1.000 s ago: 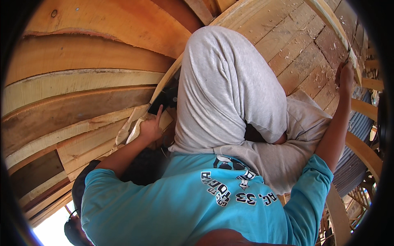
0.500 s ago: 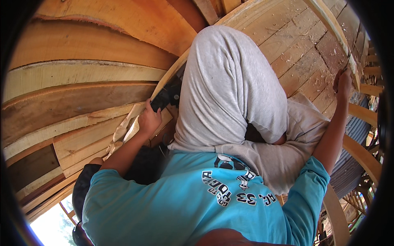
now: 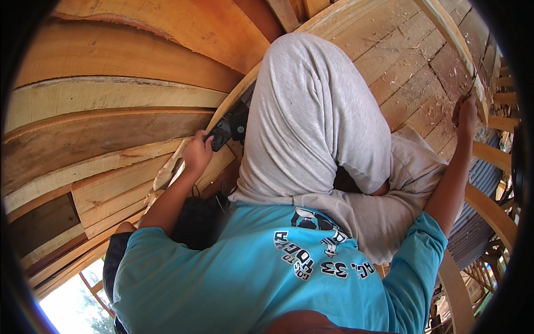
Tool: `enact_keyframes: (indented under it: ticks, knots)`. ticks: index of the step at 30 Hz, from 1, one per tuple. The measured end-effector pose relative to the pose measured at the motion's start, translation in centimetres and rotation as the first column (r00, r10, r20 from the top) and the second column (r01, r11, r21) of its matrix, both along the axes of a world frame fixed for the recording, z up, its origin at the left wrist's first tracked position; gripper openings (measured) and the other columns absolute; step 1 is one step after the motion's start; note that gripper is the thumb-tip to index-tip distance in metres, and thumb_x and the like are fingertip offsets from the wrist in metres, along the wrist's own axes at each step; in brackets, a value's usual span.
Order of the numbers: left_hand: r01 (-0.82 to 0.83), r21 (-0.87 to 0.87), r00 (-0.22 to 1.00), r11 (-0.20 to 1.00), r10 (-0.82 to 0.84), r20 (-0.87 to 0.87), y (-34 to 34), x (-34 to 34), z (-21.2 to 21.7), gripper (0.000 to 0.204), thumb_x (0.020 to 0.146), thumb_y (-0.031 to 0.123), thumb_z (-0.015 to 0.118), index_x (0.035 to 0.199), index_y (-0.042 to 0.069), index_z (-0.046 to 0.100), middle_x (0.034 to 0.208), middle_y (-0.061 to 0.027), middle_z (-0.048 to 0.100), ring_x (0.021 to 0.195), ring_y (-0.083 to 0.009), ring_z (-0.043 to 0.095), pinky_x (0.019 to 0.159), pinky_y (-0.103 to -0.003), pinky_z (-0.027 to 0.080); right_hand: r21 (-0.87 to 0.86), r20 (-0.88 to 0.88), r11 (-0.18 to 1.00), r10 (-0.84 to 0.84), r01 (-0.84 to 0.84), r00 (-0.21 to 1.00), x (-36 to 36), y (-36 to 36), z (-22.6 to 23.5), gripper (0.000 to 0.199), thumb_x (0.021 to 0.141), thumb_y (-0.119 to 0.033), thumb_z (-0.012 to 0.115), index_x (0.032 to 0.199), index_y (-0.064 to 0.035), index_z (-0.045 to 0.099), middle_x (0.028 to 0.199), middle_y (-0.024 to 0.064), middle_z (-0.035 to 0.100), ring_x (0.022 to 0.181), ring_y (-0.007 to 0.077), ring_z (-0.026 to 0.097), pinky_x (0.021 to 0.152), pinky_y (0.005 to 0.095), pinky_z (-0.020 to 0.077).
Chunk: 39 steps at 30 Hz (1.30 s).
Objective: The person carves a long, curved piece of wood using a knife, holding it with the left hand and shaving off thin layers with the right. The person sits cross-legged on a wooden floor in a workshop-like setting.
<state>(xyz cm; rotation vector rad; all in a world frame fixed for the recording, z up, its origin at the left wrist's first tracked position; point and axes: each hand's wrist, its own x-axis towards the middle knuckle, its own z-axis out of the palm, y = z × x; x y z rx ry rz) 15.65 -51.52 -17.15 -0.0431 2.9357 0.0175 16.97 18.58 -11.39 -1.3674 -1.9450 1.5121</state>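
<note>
My left hand (image 3: 199, 153) is closed on the edge of a flat, dark, phone-like device (image 3: 219, 135), thumb lying over its near side. Beside my raised knee, a black object with a round knob (image 3: 241, 129) adjoins the device, partly hidden by my leg. Far to the right, my right hand (image 3: 466, 113) has its fingers curled next to a curved wooden rib (image 3: 449, 34). A thin dark piece (image 3: 471, 89) sticks up from those fingers; its kind is too small to tell.
Overlapping planks (image 3: 111, 125) rise on the left. Wood shavings (image 3: 409, 69) litter the plank floor (image 3: 411, 100). Curved timbers (image 3: 492, 211) and grey corrugated sheets (image 3: 473, 222) lie at the right. Behind my left arm, another person's dark clothing (image 3: 114, 250) shows in part.
My left hand has shifted slightly, tilting the dark device so its surface now catches light. At the left, the other person has moved partly out of sight. My right hand stays put.
</note>
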Motion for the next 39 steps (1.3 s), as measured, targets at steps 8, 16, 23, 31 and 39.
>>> enact_keyframes:
  ticks: [8,16,23,31,39]
  knots:
    - [-0.062,0.045,0.998,0.997,0.061,0.013,0.5,-1.1,0.4,0.014,0.081,0.018,0.07,0.088,0.008,0.064,0.076,-0.0207,0.065,0.074,-0.0406,0.064,0.064,-0.049,0.048,-0.019,0.033,0.999,0.051,-0.05,0.998,0.4,1.3,-0.5,0.044,0.097,-0.039,0.027,0.06,-0.0183,0.035,0.048,-0.007,0.03,0.036,0.0079,0.025,0.034,0.0276,0.0197]
    - [-0.017,0.047,0.999,0.999,0.014,0.046,-0.8,-0.8,1.0,0.015,0.08,0.017,0.07,0.088,0.007,0.064,0.08,-0.0202,0.066,0.08,-0.04,0.064,0.068,-0.047,0.049,-0.034,0.029,0.999,0.036,-0.035,0.999,0.5,0.8,-0.2,0.043,0.097,-0.039,0.027,0.06,-0.0186,0.035,0.048,-0.0068,0.03,0.036,0.0082,0.026,0.034,0.0277,0.0203]
    - [-0.014,0.015,0.995,1.0,0.012,0.099,-1.9,-0.4,1.4,0.02,0.081,0.02,0.069,0.095,0.007,0.062,0.085,-0.0207,0.067,0.084,-0.0396,0.064,0.071,-0.047,0.049,-0.034,0.042,0.998,0.056,-0.054,0.998,0.5,0.6,-0.1,0.046,0.098,-0.042,0.027,0.059,-0.0179,0.035,0.047,-0.0061,0.031,0.035,0.0096,0.027,0.034,0.0281,0.0209]
    - [0.212,0.004,0.977,0.977,-0.212,0.03,-1.1,-0.2,1.8,0.037,0.086,0.026,0.056,0.12,0.012,0.052,0.084,-0.019,0.068,0.073,-0.0382,0.066,0.063,-0.048,0.052,-0.057,0.024,0.998,0.036,-0.035,0.999,0.6,0.4,-0.2,0.049,0.098,-0.045,0.026,0.058,-0.0181,0.032,0.047,-0.0062,0.028,0.035,0.0101,0.024,0.033,0.0286,0.0192]
    - [0.492,-0.076,0.857,0.868,-0.467,0.217,1.5,0.0,1.9,0.074,0.08,0.018,0.052,0.149,0.023,0.028,0.083,-0.0154,0.068,0.063,-0.0332,0.066,0.054,-0.044,0.053,-0.041,0.051,0.999,0.023,-0.021,0.998,0.6,0.7,-0.5,0.05,0.098,-0.046,0.026,0.058,-0.0176,0.037,0.047,-0.0057,0.033,0.035,0.0095,0.028,0.034,0.0281,0.0206]
